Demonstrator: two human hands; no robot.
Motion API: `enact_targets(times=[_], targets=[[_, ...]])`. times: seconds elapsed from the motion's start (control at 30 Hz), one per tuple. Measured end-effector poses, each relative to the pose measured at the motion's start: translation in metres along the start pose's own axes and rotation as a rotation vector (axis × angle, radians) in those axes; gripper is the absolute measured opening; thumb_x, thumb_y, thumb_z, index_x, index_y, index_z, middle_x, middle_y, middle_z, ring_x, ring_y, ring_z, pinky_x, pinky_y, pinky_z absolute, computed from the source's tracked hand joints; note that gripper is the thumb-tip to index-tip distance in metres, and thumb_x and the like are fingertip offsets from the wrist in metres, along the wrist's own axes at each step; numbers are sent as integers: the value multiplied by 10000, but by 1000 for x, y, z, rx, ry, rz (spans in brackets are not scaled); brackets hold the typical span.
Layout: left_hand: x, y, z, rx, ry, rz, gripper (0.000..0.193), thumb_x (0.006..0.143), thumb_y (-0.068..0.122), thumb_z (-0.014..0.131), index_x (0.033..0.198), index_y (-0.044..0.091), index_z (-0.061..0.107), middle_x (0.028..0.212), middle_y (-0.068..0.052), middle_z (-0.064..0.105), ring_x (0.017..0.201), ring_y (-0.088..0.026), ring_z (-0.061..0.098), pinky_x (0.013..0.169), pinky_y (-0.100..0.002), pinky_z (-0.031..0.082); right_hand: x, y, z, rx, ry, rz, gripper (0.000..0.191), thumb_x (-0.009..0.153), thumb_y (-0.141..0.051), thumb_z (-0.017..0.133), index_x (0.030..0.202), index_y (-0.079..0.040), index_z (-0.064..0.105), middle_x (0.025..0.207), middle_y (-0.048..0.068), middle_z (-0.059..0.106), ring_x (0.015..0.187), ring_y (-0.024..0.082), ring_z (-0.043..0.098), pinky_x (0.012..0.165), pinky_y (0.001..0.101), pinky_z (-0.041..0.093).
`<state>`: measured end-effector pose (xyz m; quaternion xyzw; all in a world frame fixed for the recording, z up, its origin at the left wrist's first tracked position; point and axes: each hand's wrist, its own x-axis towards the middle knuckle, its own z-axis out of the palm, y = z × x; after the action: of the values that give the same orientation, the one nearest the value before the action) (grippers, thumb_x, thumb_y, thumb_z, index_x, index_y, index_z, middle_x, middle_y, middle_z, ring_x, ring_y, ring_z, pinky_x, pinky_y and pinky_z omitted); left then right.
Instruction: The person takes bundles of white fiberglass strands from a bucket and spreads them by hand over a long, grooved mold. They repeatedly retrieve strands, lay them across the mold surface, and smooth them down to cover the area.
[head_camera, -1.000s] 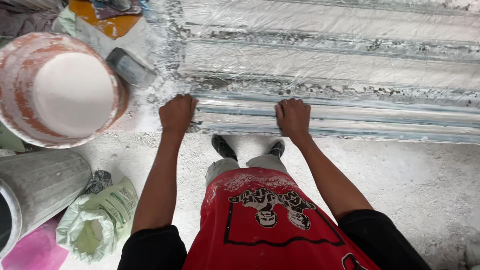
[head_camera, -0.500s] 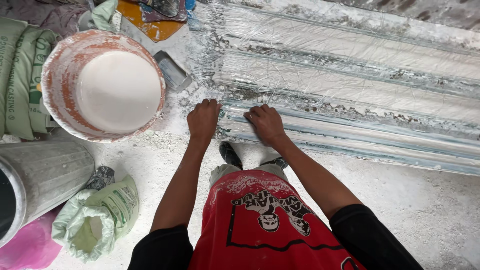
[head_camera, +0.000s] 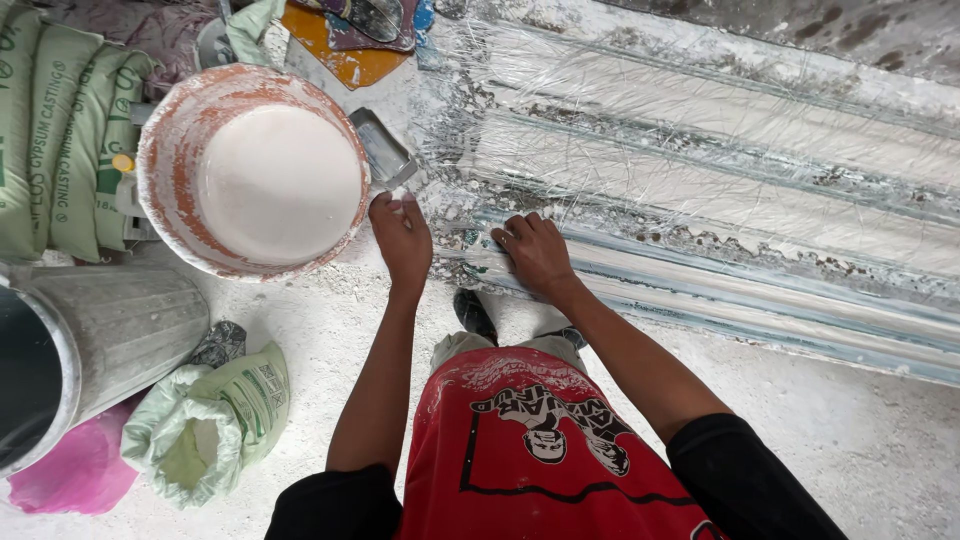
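- Our left hand (head_camera: 402, 238) touches the scraper (head_camera: 385, 155) beside the bucket (head_camera: 165, 160); we cannot tell if it grips.
- Our right hand (head_camera: 537, 255) lies flat, fingers apart, on the long mould (head_camera: 720, 190), which the picture cuts off.

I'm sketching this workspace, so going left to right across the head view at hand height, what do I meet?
Stacked sacks → bucket of white mix → left hand → right hand → long ribbed mould.
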<state>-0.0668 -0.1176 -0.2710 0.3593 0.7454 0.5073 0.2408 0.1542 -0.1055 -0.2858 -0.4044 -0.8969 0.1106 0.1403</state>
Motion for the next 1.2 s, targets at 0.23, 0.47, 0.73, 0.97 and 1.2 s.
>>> enact_targets(times=[0.23, 0.47, 0.73, 0.97, 1.2], targets=[[60, -2, 20, -507, -6, -743, 577, 992, 496, 561, 1303, 14, 504, 1006, -98, 647, 731, -159, 601, 542, -303, 414, 18, -16, -23, 130, 160, 35, 263, 860, -83, 709, 1122, -86, 718, 1086, 116, 620, 1026, 304, 560, 857, 445, 481], [75, 8, 54, -699, 274, -654, 375, 969, 330, 648, 1213, 52, 584, 957, -74, 695, 712, -163, 683, 470, -261, 396, 21, -15, -53, 326, 336, 148, 209, 890, 5, 662, 1087, -27, 725, 1098, 150, 634, 1052, 324, 577, 908, 432, 504], [77, 76, 53, -1173, 97, -304, 250, 997, 199, 663, 1228, 127, 602, 1058, 18, 556, 922, -110, 538, 751, -411, 632, 62, -7, -83, 507, 569, 48, 176, 963, 81, 610, 1098, 6, 694, 1139, 147, 672, 952, 234, 688, 829, 329, 566], [88, 98, -66, -1295, 50, -125, 299, 984, 185, 655, 1276, 137, 608, 1191, -10, 634, 1054, -162, 631, 828, -420, 638, 106, -14, -97, 673, 484, 74, 129, 1040, 31, 582, 1136, 10, 664, 1175, 129, 636, 787, 107, 569, 595, 238, 455], [97, 47, -159, -839, 192, -144, 284, 1009, 230, 647, 1269, 117, 644, 1040, -34, 663, 827, -114, 624, 627, -281, 548, 117, -44, -59, 830, 86, 120, 184, 996, -44, 592, 1149, -4, 687, 1041, 63, 670, 733, 80, 571, 542, 223, 458]])
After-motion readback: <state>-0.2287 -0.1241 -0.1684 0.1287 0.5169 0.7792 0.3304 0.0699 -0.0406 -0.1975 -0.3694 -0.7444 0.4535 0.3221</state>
